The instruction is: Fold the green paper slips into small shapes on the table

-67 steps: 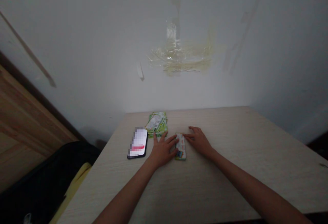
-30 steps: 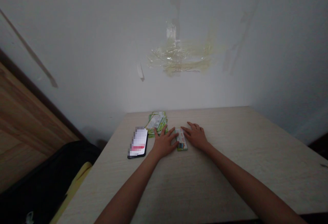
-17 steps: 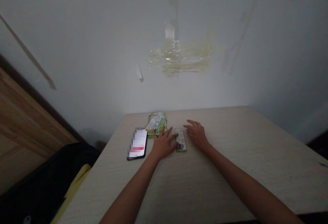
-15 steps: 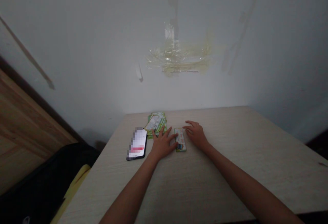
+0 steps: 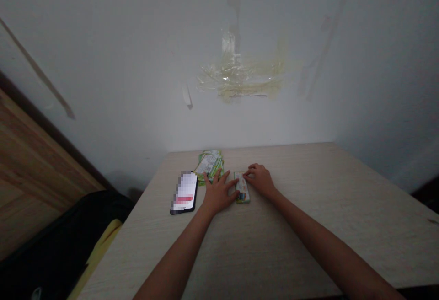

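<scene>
A small rectangular stack of printed packets (image 5: 243, 191), white with green edges and a coloured picture near its lower end, lies on the table between my hands. My left hand (image 5: 218, 195) rests spread out, thumb and forefinger touching the stack's left edge, its other fingertips at the loose pile. My right hand (image 5: 259, 179) has its fingers drawn together, with thumb and forefinger pinching at the upper right edge of the stack. Behind my left hand sits a loose pile of green and white packets (image 5: 208, 163), overlapping one another.
A dark-edged phone (image 5: 184, 193) with a lit screen lies left of my left hand. The pale wooden table (image 5: 308, 176) meets a wall (image 5: 137, 62) with old tape on it. A black bag (image 5: 68, 240) and yellow cloth (image 5: 103, 245) are at the left, beside a wooden panel (image 5: 30, 153).
The fingers of my right hand have closed from a looser spread and moved slightly left onto the stack's edge. My left hand stays in place.
</scene>
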{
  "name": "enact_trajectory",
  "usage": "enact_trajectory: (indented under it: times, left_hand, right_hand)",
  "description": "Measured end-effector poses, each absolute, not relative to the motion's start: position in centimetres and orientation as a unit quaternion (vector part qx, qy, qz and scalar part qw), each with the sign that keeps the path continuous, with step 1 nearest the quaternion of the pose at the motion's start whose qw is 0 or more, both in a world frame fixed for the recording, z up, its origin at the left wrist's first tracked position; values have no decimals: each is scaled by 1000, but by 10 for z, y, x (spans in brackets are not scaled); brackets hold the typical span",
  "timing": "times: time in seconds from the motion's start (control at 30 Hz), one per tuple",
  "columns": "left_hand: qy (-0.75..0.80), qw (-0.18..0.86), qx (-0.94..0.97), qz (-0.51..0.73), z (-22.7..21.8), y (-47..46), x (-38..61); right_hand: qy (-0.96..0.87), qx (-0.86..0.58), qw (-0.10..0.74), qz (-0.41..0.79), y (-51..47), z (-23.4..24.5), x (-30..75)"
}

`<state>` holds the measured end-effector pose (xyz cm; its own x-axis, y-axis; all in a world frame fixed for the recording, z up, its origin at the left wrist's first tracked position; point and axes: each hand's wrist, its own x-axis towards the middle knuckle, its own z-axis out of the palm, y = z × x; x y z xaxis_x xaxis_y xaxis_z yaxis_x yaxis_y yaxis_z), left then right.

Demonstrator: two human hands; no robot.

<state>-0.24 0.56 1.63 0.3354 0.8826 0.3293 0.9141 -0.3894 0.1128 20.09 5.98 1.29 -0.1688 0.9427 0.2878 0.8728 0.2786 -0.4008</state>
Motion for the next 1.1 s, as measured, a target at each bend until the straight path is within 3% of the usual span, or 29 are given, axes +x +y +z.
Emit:
enact_trajectory:
  times: [1.1]
  left_hand:
    - [-585, 45, -799, -132, 20, 3, -1]
  right_hand:
    - [-845, -481, 198, 126, 46, 11, 227]
